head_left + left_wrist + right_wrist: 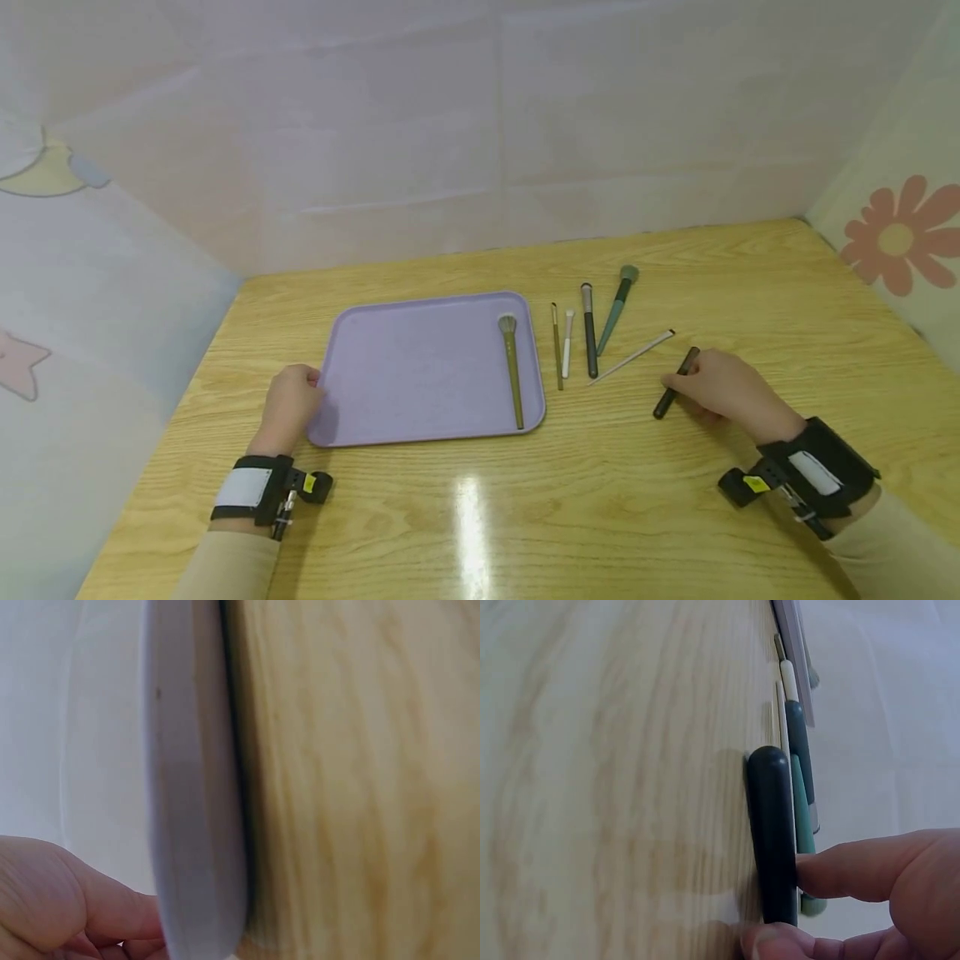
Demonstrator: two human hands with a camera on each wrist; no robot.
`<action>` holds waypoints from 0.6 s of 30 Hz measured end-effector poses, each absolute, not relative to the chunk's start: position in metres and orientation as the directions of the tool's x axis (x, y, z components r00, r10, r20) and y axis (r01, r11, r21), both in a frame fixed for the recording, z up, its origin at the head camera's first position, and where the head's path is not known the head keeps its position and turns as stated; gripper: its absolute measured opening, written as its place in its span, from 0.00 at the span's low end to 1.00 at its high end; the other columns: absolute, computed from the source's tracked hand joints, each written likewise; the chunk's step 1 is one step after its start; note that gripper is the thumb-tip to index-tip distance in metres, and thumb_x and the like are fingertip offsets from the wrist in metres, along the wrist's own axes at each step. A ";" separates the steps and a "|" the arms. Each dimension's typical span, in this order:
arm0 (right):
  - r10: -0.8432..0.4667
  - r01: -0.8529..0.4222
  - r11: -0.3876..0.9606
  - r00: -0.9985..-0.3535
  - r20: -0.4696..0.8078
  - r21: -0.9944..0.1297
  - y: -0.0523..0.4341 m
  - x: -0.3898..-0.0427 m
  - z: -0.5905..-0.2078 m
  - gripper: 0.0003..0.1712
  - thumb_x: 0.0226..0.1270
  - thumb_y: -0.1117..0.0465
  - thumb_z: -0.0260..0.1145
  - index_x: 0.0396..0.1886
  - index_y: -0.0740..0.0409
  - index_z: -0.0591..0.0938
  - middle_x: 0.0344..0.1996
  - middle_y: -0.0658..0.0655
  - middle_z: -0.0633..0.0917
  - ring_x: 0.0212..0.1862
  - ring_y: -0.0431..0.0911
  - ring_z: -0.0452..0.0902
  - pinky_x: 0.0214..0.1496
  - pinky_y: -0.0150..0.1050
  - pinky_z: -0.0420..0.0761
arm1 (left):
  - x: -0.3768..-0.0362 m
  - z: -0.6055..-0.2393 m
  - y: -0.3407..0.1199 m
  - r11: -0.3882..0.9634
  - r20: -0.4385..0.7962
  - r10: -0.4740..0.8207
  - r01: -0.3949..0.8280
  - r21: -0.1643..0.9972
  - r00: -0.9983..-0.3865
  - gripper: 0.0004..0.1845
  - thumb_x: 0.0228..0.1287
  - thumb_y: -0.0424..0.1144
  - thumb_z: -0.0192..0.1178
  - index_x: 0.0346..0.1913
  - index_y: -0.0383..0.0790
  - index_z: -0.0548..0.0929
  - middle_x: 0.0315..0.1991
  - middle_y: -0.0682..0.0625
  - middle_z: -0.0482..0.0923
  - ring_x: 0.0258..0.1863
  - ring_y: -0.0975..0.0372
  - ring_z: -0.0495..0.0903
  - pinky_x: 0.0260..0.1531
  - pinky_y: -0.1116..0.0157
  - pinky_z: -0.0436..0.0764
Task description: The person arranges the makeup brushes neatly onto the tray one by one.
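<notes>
Keep your right hand (731, 393) pinched on the dark brush (675, 383) right of the tray (420, 367), lifting level, while your left hand (291, 406), fingers curled, steadies the tray's edge.

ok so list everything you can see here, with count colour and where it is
tray: 1, lilac, middle-left of the table
olive brush: 1, olive handle with pale bristles, lying in the tray by its right edge
loose brushes: 5, olive thin, white short, black, teal, white thin, in a row on the table right of the tray
dark brush: 1, black, on the table at the far right of the row
table: 1, light wood, under everything
backdrop: pale sheet behind and to the sides, flower print at right
wrist straps: 2, black, one on each wrist
left hand: 1, touching the tray's left edge
right hand: 1, pinching the dark brush
</notes>
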State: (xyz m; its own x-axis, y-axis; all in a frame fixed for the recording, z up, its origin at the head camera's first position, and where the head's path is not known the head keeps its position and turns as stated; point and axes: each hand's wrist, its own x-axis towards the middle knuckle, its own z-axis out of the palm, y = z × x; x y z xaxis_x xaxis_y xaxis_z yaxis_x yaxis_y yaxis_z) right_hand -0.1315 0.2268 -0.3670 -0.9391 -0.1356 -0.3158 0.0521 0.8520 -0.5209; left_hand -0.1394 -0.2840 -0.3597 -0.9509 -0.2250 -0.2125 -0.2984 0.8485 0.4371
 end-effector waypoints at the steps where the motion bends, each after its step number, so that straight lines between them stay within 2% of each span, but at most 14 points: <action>1: -0.134 0.061 0.848 -0.936 -0.325 -0.527 0.229 -0.131 -0.367 0.28 0.69 0.52 0.60 0.08 0.53 0.68 0.07 0.48 0.71 0.13 0.43 0.69 0.18 0.37 0.69 | -0.140 -0.360 -0.284 0.848 -0.211 -0.223 -0.296 0.439 -0.952 0.18 0.60 0.23 0.51 0.52 0.14 0.73 0.47 0.25 0.75 0.46 0.40 0.77 0.45 0.48 0.78; 9: -0.111 0.189 0.750 -0.909 -0.402 -0.634 0.244 -0.133 -0.373 0.21 0.67 0.58 0.59 0.15 0.62 0.77 0.09 0.51 0.75 0.14 0.44 0.74 0.17 0.38 0.74 | -0.140 -0.361 -0.285 0.852 -0.217 -0.222 -0.297 0.431 -0.951 0.19 0.60 0.23 0.51 0.53 0.14 0.73 0.49 0.24 0.74 0.48 0.39 0.76 0.46 0.48 0.78; 14: -0.077 0.235 0.719 -0.908 -0.411 -0.654 0.247 -0.132 -0.375 0.18 0.66 0.59 0.58 0.17 0.64 0.77 0.12 0.53 0.77 0.15 0.44 0.75 0.18 0.39 0.77 | -0.140 -0.360 -0.284 0.848 -0.225 -0.228 -0.307 0.432 -0.947 0.19 0.60 0.22 0.50 0.53 0.14 0.73 0.48 0.24 0.74 0.46 0.40 0.76 0.46 0.48 0.78; 18: -0.061 0.260 0.686 -0.910 -0.410 -0.680 0.250 -0.130 -0.374 0.16 0.67 0.59 0.56 0.24 0.68 0.77 0.13 0.54 0.78 0.16 0.45 0.76 0.20 0.40 0.79 | -0.140 -0.360 -0.283 0.841 -0.233 -0.236 -0.318 0.438 -0.943 0.19 0.60 0.22 0.50 0.54 0.14 0.72 0.49 0.24 0.74 0.47 0.40 0.76 0.45 0.48 0.78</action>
State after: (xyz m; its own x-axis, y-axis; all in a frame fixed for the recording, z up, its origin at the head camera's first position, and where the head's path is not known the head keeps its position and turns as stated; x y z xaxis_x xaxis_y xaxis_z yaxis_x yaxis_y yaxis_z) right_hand -0.1301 0.2497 -0.3741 -0.9101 -0.0611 -0.4099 0.2602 0.6857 -0.6798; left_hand -0.1398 -0.2834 -0.3596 -0.9435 -0.2356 -0.2333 -0.3183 0.8405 0.4385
